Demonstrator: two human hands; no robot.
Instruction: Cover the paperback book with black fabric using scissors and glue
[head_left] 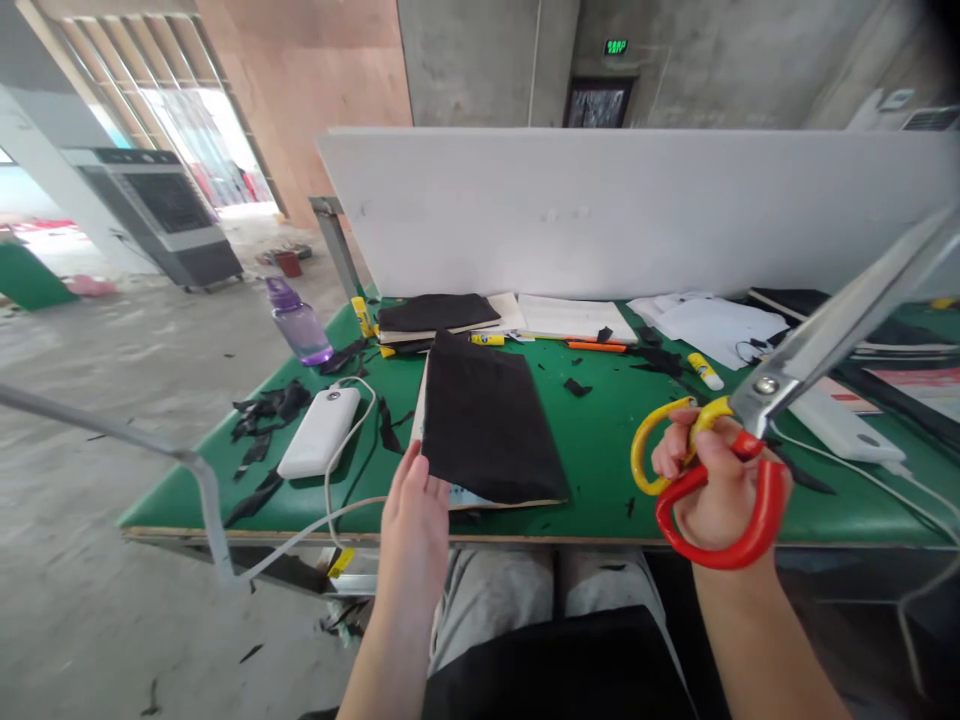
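A pair of large scissors (765, 385) with one red and one yellow handle is in my right hand (720, 480), whose fingers wrap round the handles; the blades point up and right above the table. My left hand (416, 500) rests at the lower left corner of a book covered in black material (491, 425), fingers stretched out and touching its edge. The book lies near the front edge of the green table (592, 440), with pale pages showing at its left and bottom sides.
White power banks (319, 432) with cables lie at left and right. Behind are another black-covered book (439, 313), an open notebook (574, 318), glue sticks (705, 371), white sheets (712, 325) and black scraps (270, 408). A purple bottle (298, 322) stands at the left edge.
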